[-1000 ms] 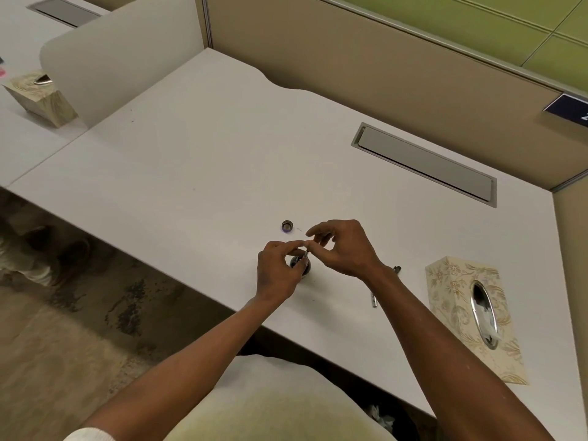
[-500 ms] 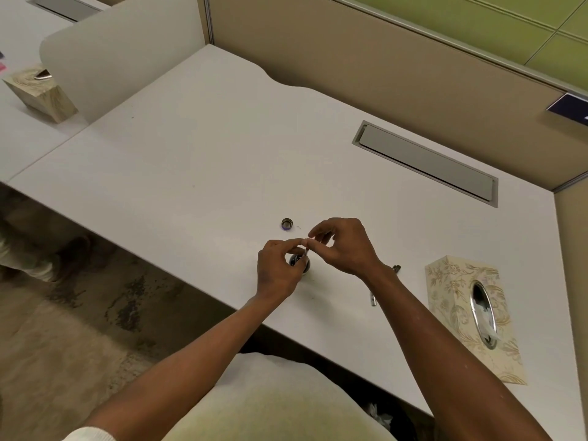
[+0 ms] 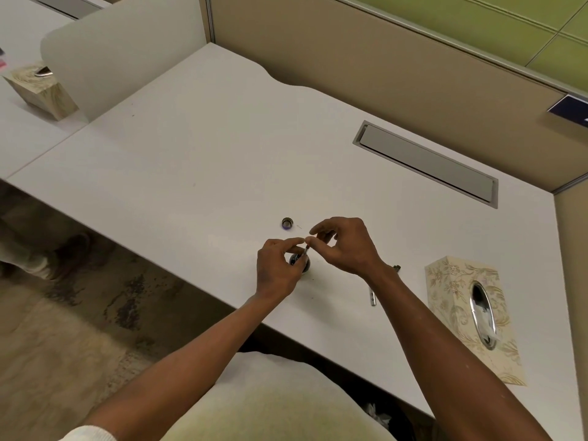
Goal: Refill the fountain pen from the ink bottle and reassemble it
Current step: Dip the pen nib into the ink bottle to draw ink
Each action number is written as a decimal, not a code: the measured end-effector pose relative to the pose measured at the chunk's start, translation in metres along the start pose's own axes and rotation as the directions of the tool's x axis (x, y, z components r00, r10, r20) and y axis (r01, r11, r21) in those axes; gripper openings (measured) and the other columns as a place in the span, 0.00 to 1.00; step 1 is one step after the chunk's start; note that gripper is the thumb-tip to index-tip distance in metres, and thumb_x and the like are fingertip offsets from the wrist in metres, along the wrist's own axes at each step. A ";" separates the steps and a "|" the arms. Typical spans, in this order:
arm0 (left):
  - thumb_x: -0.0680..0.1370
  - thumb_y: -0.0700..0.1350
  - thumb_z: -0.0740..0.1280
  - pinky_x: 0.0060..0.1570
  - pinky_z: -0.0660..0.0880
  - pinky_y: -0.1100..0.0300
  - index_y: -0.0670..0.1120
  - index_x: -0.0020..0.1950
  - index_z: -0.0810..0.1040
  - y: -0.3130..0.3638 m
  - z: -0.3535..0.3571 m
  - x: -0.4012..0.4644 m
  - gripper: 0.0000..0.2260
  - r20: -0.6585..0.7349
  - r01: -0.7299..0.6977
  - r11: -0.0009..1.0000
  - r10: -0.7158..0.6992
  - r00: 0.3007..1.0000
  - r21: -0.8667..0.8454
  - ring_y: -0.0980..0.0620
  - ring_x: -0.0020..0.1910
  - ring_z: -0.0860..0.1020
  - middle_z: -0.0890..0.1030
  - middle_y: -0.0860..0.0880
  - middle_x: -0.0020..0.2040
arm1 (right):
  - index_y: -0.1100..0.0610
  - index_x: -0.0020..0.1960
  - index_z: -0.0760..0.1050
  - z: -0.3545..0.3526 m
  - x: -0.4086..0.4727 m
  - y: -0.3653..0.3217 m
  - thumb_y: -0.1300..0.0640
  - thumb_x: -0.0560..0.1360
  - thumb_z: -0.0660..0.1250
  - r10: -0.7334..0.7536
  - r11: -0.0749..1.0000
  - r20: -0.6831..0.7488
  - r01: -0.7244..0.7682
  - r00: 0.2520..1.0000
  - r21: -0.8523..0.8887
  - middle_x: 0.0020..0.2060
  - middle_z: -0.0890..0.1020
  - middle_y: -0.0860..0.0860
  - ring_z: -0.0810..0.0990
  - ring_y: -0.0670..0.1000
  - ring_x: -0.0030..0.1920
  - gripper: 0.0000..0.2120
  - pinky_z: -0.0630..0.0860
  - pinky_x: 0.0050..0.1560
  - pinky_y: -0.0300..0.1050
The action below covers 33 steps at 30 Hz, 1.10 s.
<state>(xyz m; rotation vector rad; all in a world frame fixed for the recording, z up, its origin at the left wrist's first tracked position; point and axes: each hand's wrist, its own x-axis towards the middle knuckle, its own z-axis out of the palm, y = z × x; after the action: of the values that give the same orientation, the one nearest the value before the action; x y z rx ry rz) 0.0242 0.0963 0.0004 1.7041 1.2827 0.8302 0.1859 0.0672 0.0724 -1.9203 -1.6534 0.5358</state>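
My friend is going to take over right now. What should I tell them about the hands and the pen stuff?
Left hand: pinching a thin pen part over the ink bottle.
Right hand: fingertips at the top of that same part.
Bottle cap: off, lying on the desk beyond the hands.
Metal pen piece: on the desk by the right wrist; tissue box further right.
Done: bottle opened, pen taken apart.
Left: finish filling, put the pen back together, probably recap the bottle.
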 end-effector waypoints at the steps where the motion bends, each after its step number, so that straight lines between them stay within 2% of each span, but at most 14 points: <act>1: 0.73 0.45 0.77 0.56 0.74 0.56 0.52 0.58 0.85 0.000 0.000 0.000 0.14 -0.003 0.000 1.000 0.000 1.000 0.002 0.53 0.56 0.78 0.87 0.56 0.44 | 0.50 0.47 0.86 -0.001 0.000 -0.001 0.52 0.72 0.75 -0.005 1.000 0.000 0.005 1.000 0.002 0.35 0.85 0.43 0.83 0.42 0.38 0.05 0.73 0.43 0.29; 5: 0.73 0.44 0.76 0.55 0.72 0.58 0.51 0.58 0.86 0.000 0.000 0.000 0.14 -0.006 0.005 1.000 -0.005 1.000 -0.005 0.52 0.56 0.78 0.87 0.56 0.45 | 0.52 0.44 0.86 -0.001 0.001 -0.002 0.59 0.71 0.73 -0.033 0.999 -0.003 0.033 0.999 -0.006 0.36 0.86 0.44 0.83 0.42 0.38 0.05 0.71 0.42 0.27; 9: 0.73 0.44 0.76 0.55 0.72 0.58 0.50 0.58 0.86 0.001 0.000 -0.001 0.14 -0.010 0.002 1.000 -0.002 1.000 -0.003 0.52 0.56 0.78 0.87 0.55 0.45 | 0.53 0.42 0.85 0.001 0.001 -0.003 0.58 0.71 0.73 -0.030 0.999 -0.008 0.030 1.000 -0.014 0.35 0.85 0.44 0.83 0.43 0.37 0.03 0.80 0.43 0.41; 11: 0.73 0.44 0.76 0.56 0.73 0.56 0.50 0.58 0.86 0.001 -0.001 -0.001 0.14 -0.009 -0.002 1.000 0.002 1.000 0.004 0.52 0.56 0.78 0.87 0.55 0.45 | 0.53 0.41 0.85 0.001 0.002 -0.004 0.56 0.72 0.74 -0.021 0.999 -0.007 0.021 1.000 -0.024 0.34 0.85 0.44 0.83 0.43 0.36 0.02 0.81 0.43 0.44; 14: 0.73 0.43 0.76 0.57 0.73 0.56 0.51 0.58 0.85 0.002 -0.001 -0.001 0.14 -0.004 -0.002 1.000 0.002 1.000 0.007 0.52 0.56 0.78 0.87 0.56 0.45 | 0.52 0.40 0.84 0.001 0.001 -0.004 0.51 0.71 0.75 -0.008 0.999 -0.014 0.007 1.000 -0.039 0.33 0.84 0.44 0.83 0.44 0.35 0.06 0.80 0.41 0.44; 16: 0.73 0.44 0.76 0.57 0.73 0.55 0.52 0.58 0.85 0.001 -0.001 -0.001 0.14 -0.003 0.002 1.000 -0.002 1.000 0.011 0.52 0.56 0.78 0.87 0.56 0.45 | 0.51 0.43 0.85 0.000 0.000 -0.003 0.49 0.71 0.76 -0.001 1.000 -0.009 0.000 1.000 -0.023 0.34 0.84 0.44 0.83 0.43 0.37 0.06 0.79 0.42 0.40; 19: 0.73 0.44 0.76 0.58 0.74 0.52 0.52 0.58 0.85 0.000 -0.001 0.000 0.14 -0.001 0.004 1.000 -0.004 1.000 0.020 0.52 0.56 0.78 0.87 0.56 0.45 | 0.50 0.46 0.86 0.000 -0.001 -0.004 0.53 0.71 0.75 -0.017 1.000 0.004 0.017 1.000 -0.013 0.35 0.85 0.43 0.83 0.42 0.38 0.05 0.76 0.43 0.36; 23: 0.73 0.45 0.76 0.58 0.75 0.51 0.52 0.58 0.85 0.000 -0.001 0.000 0.14 -0.003 0.004 1.000 -0.004 1.000 0.024 0.52 0.57 0.78 0.87 0.56 0.45 | 0.52 0.42 0.85 -0.001 -0.001 -0.006 0.57 0.71 0.73 -0.039 0.999 0.003 0.039 0.999 -0.031 0.35 0.85 0.44 0.83 0.43 0.37 0.02 0.80 0.43 0.42; 27: 0.73 0.43 0.76 0.59 0.75 0.52 0.52 0.59 0.85 0.000 -0.001 -0.001 0.15 0.003 0.007 1.000 -0.007 1.000 0.025 0.52 0.56 0.79 0.87 0.55 0.46 | 0.52 0.39 0.84 0.000 0.000 -0.006 0.51 0.71 0.75 -0.017 0.998 0.002 0.017 1.000 -0.065 0.33 0.84 0.44 0.83 0.43 0.35 0.05 0.81 0.42 0.46; 30: 0.73 0.45 0.76 0.58 0.74 0.54 0.53 0.58 0.85 -0.001 -0.001 -0.001 0.14 0.003 0.002 0.999 -0.002 1.000 0.035 0.53 0.56 0.79 0.87 0.56 0.45 | 0.51 0.44 0.85 0.000 -0.001 -0.006 0.49 0.71 0.76 -0.007 0.999 0.004 0.007 1.000 -0.049 0.33 0.84 0.44 0.83 0.43 0.36 0.06 0.81 0.44 0.44; 33: 0.73 0.46 0.76 0.58 0.73 0.56 0.52 0.58 0.85 -0.002 0.000 0.000 0.14 0.002 0.004 0.999 -0.004 1.000 0.040 0.53 0.56 0.79 0.87 0.56 0.45 | 0.50 0.45 0.86 -0.001 -0.003 -0.007 0.53 0.71 0.74 -0.024 1.000 0.000 0.024 1.000 -0.020 0.34 0.84 0.44 0.83 0.43 0.37 0.04 0.81 0.44 0.45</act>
<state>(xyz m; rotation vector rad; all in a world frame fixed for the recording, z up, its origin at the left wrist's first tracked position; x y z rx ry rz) 0.0231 0.0967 -0.0012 1.7331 1.3087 0.8050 0.1807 0.0645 0.0777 -1.9123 -1.6858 0.5118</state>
